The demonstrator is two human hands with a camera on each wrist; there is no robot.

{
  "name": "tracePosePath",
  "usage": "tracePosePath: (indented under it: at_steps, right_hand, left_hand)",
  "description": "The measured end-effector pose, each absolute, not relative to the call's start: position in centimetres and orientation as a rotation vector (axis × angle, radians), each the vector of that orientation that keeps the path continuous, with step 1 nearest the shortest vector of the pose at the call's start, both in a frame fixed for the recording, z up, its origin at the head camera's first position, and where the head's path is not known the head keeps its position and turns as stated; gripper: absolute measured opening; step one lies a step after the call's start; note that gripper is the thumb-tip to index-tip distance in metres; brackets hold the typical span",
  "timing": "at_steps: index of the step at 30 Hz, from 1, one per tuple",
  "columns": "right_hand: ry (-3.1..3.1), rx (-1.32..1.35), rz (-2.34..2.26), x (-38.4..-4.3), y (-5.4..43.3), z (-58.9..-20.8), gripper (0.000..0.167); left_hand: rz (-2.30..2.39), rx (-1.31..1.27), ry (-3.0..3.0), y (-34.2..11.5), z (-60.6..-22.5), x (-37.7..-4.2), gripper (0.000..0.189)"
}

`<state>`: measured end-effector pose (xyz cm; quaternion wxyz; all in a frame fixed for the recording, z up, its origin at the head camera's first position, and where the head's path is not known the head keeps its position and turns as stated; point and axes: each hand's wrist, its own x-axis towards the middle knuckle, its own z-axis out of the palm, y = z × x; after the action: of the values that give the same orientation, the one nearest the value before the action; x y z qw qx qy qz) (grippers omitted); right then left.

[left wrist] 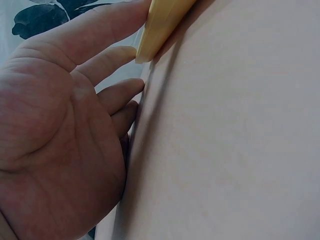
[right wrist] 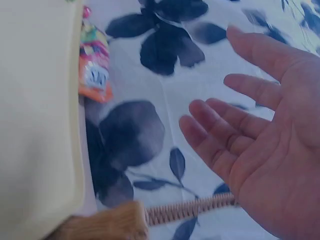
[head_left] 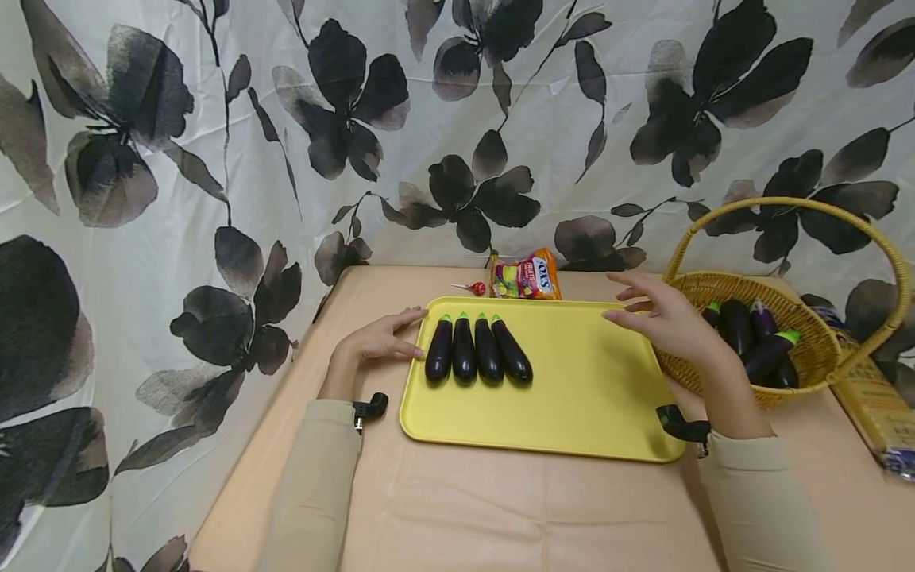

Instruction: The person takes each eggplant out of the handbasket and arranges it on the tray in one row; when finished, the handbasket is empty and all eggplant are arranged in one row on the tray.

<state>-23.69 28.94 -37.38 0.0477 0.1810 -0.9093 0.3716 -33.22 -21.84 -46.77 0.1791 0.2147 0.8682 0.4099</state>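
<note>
Several dark purple eggplants (head_left: 476, 353) with green tops lie side by side on the left half of a yellow tray (head_left: 593, 381). My left hand (head_left: 379, 338) touches the tray's left edge with its thumb and a finger; in the left wrist view the left hand (left wrist: 65, 130) has its fingers stretched toward the tray corner (left wrist: 160, 25). Above the tray's right end hovers my right hand (head_left: 672, 322), fingers spread and holding nothing. The right wrist view shows the right hand (right wrist: 260, 130) with loosely bent fingers, apart from the tray (right wrist: 40, 115).
A wicker basket (head_left: 815, 318) with a tall handle holds several more eggplants (head_left: 758, 342) at the right. Beside it lies a yellow package (head_left: 875, 405). Behind the tray are a candy bag (head_left: 529, 276) and a red lollipop (head_left: 477, 288). A floral curtain (head_left: 236, 159) hangs behind the table.
</note>
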Motion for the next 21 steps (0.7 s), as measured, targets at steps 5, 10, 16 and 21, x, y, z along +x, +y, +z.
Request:
tracePosePath:
  at_steps: [5,10,16,21]
  right_hand:
    - [-2.762,0.437,1.162,-23.4,31.2,-37.0,0.068]
    - [-2.763,0.343,1.177,-23.1,33.0,-36.8,0.068]
    - [-2.783,0.223,1.159,-23.3,35.4,-37.3,0.072]
    - [-2.807,0.147,1.089,-23.8,37.4,-38.3,0.077]
  left_hand:
    - [1.174,0.605,2.447,-21.9,-47.0,-33.4,0.097]
    - [1.158,0.605,2.455,-21.8,-46.9,-33.4,0.098]
    - [1.145,0.611,2.464,-21.9,-46.9,-33.5,0.099]
    - [1.14,0.591,2.47,-22.0,-47.0,-33.5,0.1]
